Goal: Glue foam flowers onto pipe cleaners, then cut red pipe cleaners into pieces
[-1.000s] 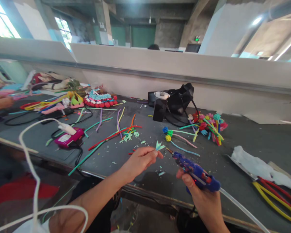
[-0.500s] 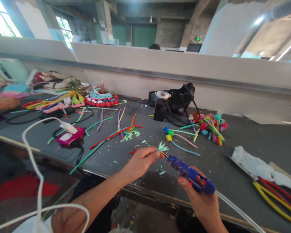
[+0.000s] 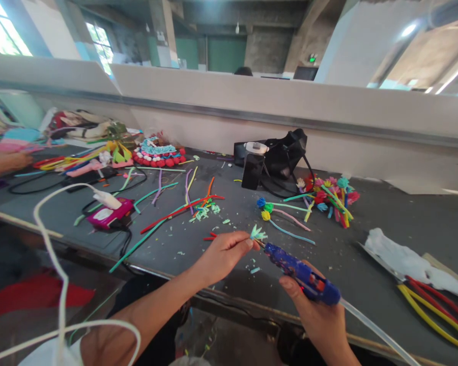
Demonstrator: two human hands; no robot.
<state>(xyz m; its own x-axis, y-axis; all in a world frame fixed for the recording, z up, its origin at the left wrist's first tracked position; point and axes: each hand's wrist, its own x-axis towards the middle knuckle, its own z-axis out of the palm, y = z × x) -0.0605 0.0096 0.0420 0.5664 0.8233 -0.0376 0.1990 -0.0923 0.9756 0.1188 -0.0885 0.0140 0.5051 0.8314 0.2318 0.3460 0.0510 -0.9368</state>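
Observation:
My left hand [image 3: 229, 254] pinches a small pale-green flower [image 3: 258, 233], its spiky petals spreading above the fingertips. In my right hand [image 3: 313, 310] is a blue hot glue gun [image 3: 301, 274], with a long clear glue stick [image 3: 377, 330] sticking out of its back. The gun's nozzle meets the flower's underside close to my left fingertips; whether it touches cannot be made out. Just beyond lie three stems with round heads, one of them a yellow ball flower [image 3: 266, 216]. Pale-green scraps [image 3: 255, 270] are scattered on the dark table below the flower.
Fuzzy stems, such as a red one [image 3: 175, 214], lie left of centre. A magenta power adapter [image 3: 110, 213] with a white cable stands at left. Behind are a phone [image 3: 253, 172], a black bag [image 3: 286, 152] and bunched flowers [image 3: 332, 198]. Red-and-yellow-handled scissors [image 3: 435, 310] lie right. Another person's hand [image 3: 7, 163] is far left.
Almost nothing differs. The flower and my left fingertips have shifted very slightly to the right, while the glue gun stays at the flower's base.

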